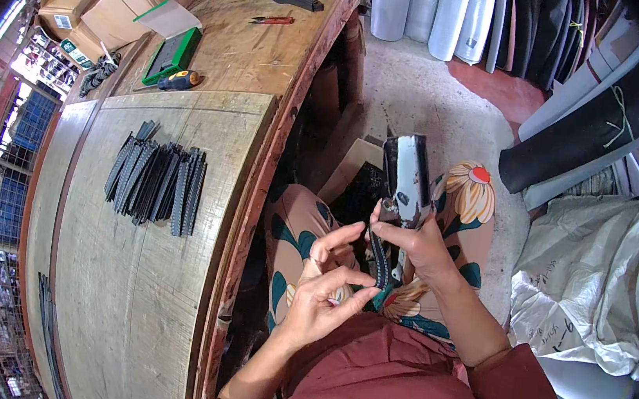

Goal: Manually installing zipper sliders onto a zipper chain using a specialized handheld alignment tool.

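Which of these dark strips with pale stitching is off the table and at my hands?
The curved strip, its lower end at the fingertips of your left hand. The other stitched strips lie bunched on the wooden table.

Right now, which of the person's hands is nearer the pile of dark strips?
Left. The left hand is right of the pile, not touching it; the right hand is farther right.

The narrow strip (381, 263) is black with pale dashes, the hand tool (409, 170) white marked with black. The bundled strips (154, 181) are charcoal, pale-dashed; the worktop (159, 292) brown; the shirt (393, 381) maroon; the dusty-pink trousers (292, 198) patterned with teal leaves and orange-striped, red-centred flowers (471, 195).
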`<action>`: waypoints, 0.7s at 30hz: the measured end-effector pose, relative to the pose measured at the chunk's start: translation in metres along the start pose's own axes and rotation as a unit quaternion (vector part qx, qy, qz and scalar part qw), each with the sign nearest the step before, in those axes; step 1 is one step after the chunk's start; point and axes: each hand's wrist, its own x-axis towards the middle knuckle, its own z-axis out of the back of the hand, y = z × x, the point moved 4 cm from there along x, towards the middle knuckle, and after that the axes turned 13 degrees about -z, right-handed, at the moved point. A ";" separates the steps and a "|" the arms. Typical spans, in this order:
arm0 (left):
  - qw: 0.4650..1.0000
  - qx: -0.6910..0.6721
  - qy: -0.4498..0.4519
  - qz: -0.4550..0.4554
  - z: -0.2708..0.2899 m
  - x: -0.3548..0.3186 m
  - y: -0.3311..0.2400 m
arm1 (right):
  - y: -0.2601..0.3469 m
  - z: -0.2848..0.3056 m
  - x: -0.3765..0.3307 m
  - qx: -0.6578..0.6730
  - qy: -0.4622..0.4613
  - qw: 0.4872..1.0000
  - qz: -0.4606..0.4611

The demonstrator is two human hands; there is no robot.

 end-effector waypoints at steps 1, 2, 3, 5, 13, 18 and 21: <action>1.000 -0.010 -0.013 -0.021 0.001 0.005 -0.003 | -0.004 -0.001 -0.001 -0.012 0.013 1.000 -0.005; 1.000 -0.008 -0.015 -0.019 0.004 0.006 -0.001 | -0.006 -0.002 -0.002 -0.013 0.015 1.000 -0.006; 1.000 0.003 0.009 -0.012 0.007 0.006 0.001 | -0.009 -0.002 -0.002 -0.014 0.020 1.000 0.002; 0.998 0.059 0.003 -0.013 0.013 0.017 -0.005 | -0.018 -0.002 -0.007 -0.007 0.000 0.999 0.034; 0.928 -0.171 -0.211 0.256 0.030 0.011 0.039 | 0.003 -0.014 -0.027 -0.065 0.066 0.984 0.152; 0.882 -0.257 -0.221 0.326 0.023 0.007 0.046 | 0.019 -0.027 -0.029 -0.123 0.117 0.956 0.240; 0.873 -0.277 -0.219 0.336 0.020 0.004 0.049 | 0.014 -0.026 -0.029 -0.145 0.109 0.955 0.233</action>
